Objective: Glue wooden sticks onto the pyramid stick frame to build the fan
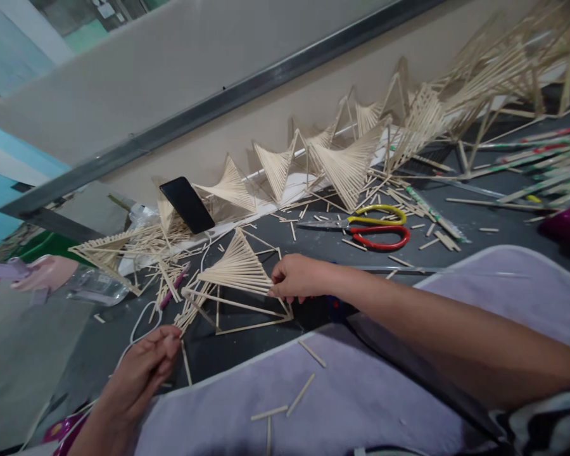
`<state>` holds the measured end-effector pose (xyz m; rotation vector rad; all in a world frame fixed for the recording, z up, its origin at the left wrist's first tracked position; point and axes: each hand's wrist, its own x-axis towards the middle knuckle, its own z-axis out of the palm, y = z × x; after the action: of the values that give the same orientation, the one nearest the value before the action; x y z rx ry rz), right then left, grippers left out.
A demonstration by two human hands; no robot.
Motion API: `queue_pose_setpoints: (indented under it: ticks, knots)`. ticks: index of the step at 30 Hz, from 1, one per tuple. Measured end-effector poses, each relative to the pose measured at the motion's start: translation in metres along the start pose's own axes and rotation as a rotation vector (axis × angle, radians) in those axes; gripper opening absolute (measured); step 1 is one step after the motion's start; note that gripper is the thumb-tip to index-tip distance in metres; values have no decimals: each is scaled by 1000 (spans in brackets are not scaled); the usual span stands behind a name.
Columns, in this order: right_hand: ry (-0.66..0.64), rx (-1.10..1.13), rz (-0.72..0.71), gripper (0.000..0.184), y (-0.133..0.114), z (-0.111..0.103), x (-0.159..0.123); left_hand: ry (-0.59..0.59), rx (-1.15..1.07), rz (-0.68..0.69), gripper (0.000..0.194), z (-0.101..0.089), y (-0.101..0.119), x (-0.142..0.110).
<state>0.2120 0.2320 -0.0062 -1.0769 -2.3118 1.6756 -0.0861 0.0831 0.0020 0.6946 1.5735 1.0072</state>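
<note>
The right hand pinches the right edge of the twisted wooden-stick frame, left of centre; the left hand, lower left, has fingertips together, grip unclear. The frame looks light, stiff, fragile; best held by its outer struts. Scissors lie right of centre.

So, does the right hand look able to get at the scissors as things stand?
Probably yes: the right hand is at the stick frame, and the scissors lie close by, handles uncovered. Only small loose stick pieces lie around them, nothing that seems to block it.
</note>
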Motion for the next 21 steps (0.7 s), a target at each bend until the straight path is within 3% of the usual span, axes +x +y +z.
queue_pose_setpoints:
  ticks: [3,7,11,14,17,21]
  knots:
    - [-15,37,10,15,-1,-1,-1,-93,-30,-119,22,23,-19,-21]
    - [-55,-7,10,18,-2,-7,-5,-173,-42,-180,34,62,-34,-26]
    - [-55,-52,18,27,-5,-18,-12,-149,27,-103,41,89,-32,-19]
    - [-36,-78,26,28,-6,-22,-14,-212,110,-45,36,105,-25,-15]
    - [-54,-103,-5,27,-6,-19,-12,-289,115,-11,22,121,-20,-9]
    - [-57,-143,-8,25,-4,-10,-8,-294,134,24,22,138,-21,-1]
